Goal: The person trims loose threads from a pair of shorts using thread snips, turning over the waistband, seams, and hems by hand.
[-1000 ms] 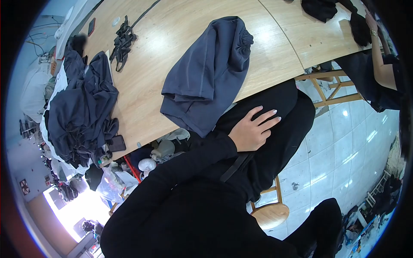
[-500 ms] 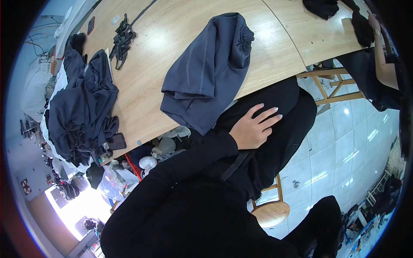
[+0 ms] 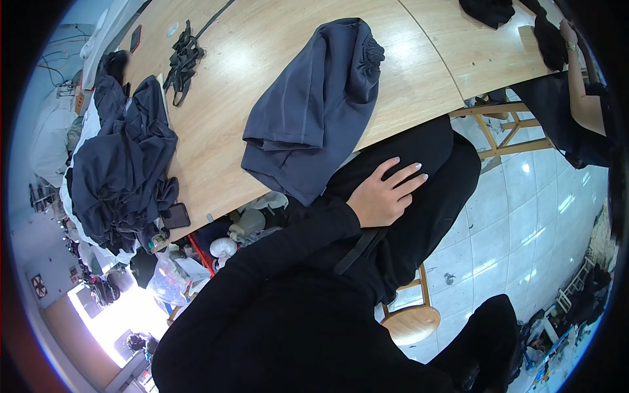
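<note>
My left hand [image 3: 380,196] lies palm down on my black-clad thigh, fingers spread and holding nothing. Just beyond it, a folded dark grey-blue garment [image 3: 308,111] with a gathered elastic edge lies on the wooden table [image 3: 223,124], its lower corner hanging over the near edge by my forearm. My right hand is out of view; a black-clothed shape shows at the lower right, and I cannot tell whether it is a sleeve or a leg.
A heap of dark garments [image 3: 124,164] covers the table's left end, beside a phone [image 3: 175,216]. Black straps [image 3: 183,62] and another phone [image 3: 135,38] lie farther back. Another person's arm [image 3: 580,85] reaches over black cloth [image 3: 549,42]. A wooden stool [image 3: 411,325] stands below.
The view has shifted very slightly. My left hand and the folded garment stay in place.
</note>
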The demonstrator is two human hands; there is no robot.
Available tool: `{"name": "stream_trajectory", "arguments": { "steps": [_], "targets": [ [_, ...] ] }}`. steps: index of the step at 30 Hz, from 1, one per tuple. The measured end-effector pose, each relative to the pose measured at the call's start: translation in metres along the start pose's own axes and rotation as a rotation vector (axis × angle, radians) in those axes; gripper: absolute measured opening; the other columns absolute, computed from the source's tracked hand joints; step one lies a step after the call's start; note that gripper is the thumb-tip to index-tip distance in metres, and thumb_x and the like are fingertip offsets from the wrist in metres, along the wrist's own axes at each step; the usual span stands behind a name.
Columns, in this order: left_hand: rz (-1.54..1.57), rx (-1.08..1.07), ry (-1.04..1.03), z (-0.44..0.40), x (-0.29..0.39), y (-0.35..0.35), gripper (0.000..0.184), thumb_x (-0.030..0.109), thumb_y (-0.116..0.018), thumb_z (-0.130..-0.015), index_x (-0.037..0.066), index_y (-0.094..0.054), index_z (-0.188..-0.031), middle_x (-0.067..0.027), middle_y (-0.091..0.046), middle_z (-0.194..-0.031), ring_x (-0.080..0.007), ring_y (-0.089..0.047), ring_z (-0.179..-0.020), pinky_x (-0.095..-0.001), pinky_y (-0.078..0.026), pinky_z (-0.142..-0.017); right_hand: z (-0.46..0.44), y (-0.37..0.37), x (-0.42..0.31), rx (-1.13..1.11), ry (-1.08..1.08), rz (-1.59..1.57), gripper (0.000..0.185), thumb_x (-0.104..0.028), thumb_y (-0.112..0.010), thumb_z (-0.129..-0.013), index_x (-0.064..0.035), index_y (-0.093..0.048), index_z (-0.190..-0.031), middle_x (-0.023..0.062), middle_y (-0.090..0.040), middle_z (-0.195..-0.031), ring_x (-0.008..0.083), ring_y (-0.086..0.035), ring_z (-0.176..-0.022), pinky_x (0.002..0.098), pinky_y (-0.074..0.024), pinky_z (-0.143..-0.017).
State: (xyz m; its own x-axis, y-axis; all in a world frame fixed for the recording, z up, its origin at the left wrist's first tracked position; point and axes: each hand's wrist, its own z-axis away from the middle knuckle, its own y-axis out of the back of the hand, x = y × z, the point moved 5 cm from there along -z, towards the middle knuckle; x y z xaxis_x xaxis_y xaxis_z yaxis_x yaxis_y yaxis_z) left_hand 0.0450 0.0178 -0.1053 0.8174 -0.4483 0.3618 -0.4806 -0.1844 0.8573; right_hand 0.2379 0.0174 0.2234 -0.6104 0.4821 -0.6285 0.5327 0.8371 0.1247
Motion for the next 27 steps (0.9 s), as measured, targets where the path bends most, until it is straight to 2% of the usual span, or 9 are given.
{"name": "stream_trajectory", "arguments": {
  "steps": [27],
  "targets": [
    [0.0,-0.023,0.011,0.0004,0.0004,-0.0011,0.012,0.022,-0.079,-0.089,0.011,-0.083,-0.094,-0.0046,-0.063,-0.158,-0.0267,-0.046,-0.156,-0.0591,-0.034,-0.128,0.0012,0.001,-0.0008,0.003,-0.039,0.054,0.011,-0.019,-0.058,-0.111,-0.0127,-0.056,-0.12,-0.0014,-0.055,-0.083,0.008,-0.042,-0.056,0.026,-0.0305,-0.052]
  ]
}}
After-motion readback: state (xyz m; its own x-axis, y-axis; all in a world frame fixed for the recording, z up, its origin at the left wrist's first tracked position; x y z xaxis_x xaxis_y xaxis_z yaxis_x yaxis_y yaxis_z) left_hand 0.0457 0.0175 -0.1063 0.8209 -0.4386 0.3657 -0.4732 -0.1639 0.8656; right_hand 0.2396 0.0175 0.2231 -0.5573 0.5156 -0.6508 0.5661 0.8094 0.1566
